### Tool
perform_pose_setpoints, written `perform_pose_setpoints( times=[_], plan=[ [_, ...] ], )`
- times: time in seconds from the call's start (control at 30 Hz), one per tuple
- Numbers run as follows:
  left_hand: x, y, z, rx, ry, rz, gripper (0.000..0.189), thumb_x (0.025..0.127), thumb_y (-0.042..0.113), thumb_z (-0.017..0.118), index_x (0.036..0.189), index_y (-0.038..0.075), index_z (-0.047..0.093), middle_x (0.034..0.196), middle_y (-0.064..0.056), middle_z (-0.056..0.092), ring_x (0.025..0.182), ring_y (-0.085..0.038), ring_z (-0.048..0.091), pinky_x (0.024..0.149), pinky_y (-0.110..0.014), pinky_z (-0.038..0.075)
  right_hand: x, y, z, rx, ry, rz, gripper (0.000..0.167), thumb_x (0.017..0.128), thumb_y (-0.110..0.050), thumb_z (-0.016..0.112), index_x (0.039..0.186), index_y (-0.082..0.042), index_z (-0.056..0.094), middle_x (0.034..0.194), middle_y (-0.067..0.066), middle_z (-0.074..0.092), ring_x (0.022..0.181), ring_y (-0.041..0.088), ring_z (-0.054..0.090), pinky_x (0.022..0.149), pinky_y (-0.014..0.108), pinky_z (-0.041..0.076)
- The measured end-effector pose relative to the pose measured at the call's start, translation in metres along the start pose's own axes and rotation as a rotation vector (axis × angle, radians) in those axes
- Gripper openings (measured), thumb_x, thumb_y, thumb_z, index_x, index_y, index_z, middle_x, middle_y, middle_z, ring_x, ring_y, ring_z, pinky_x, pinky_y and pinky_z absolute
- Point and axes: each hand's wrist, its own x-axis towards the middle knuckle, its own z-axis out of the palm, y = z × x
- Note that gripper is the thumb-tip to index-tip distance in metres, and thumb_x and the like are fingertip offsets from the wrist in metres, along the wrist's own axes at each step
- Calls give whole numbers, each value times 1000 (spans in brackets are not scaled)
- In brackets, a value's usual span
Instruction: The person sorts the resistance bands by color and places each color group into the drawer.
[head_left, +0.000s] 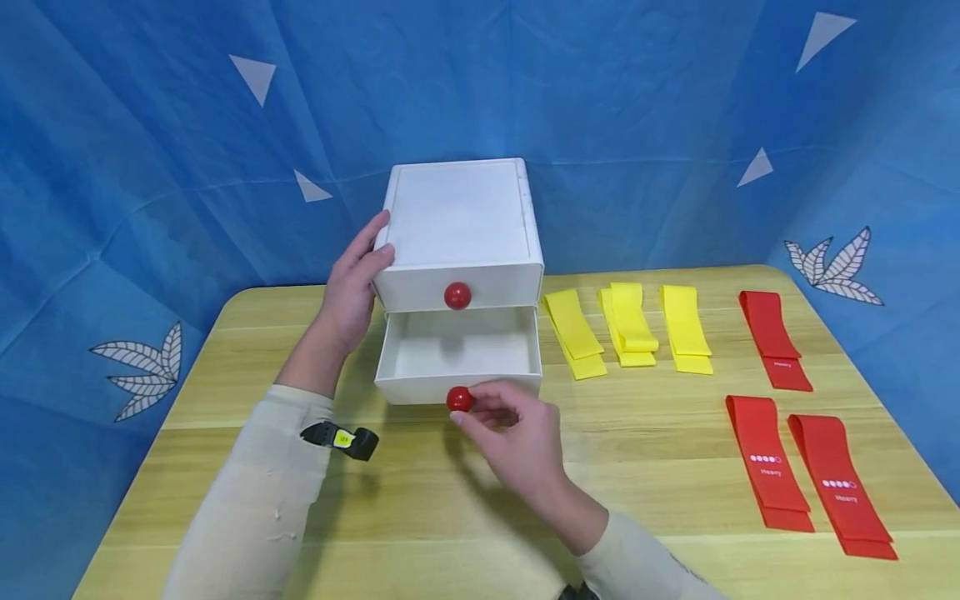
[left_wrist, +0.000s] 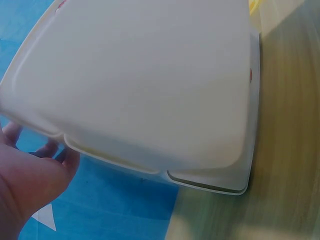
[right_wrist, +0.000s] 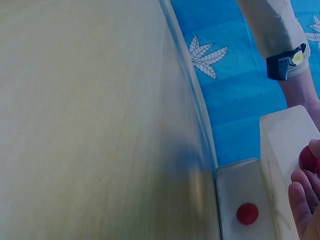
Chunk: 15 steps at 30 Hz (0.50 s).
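A white two-drawer box point(head_left: 459, 212) stands at the back of the table, its lower drawer point(head_left: 457, 346) pulled out with a bare interior. The thumb and fingers of my right hand point(head_left: 521, 437) pinch the red round knob point(head_left: 460, 399) on that drawer. Another red knob point(head_left: 457, 296) sits on the upper drawer, which is closed. My left hand point(head_left: 351, 292) rests against the upper left side of the box, thumb and fingertips at its top edge. In the left wrist view, the side panel point(left_wrist: 150, 85) hides some fingertips of the left hand point(left_wrist: 37, 175).
To the right of the box lie several folded bands: yellow ones point(head_left: 686, 329) nearer it, red ones point(head_left: 768, 462) marked "Heavy" farther right. Blue cloth point(head_left: 637, 100) hangs behind the wooden table point(head_left: 645, 492). A black strap device point(head_left: 341, 439) is on the left sleeve.
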Motion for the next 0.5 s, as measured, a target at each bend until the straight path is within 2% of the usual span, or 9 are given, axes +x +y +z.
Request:
perform_pose_setpoints(
  times=[0.1, 0.33, 0.5],
  plan=[
    [0, 0, 0, -4, -1, 3, 57, 104, 31, 47, 158, 27, 31, 163, 4, 20, 145, -18, 22, 115, -46, 26, -3, -2, 0, -6, -6, -7, 22, 74, 5, 85, 93, -1, 74, 85, 7, 74, 72, 20, 70, 63, 35, 59],
    [0, -1, 0, -11, -4, 5, 57, 104, 30, 47, 159, 26, 31, 163, 4, 19, 146, -18, 21, 115, -45, 25, -10, -2, -4, 27, -24, -42, 20, 78, -4, 86, 95, -10, 75, 89, -5, 74, 74, 14, 70, 63, 31, 58],
    [-1, 0, 0, -9, -7, 5, 58, 104, 32, 47, 159, 27, 30, 163, 5, 19, 146, -18, 21, 116, -45, 24, -15, -1, -5, 50, -34, -84, 22, 79, -7, 86, 97, -10, 75, 91, -3, 75, 74, 15, 70, 62, 32, 58]
  ],
)
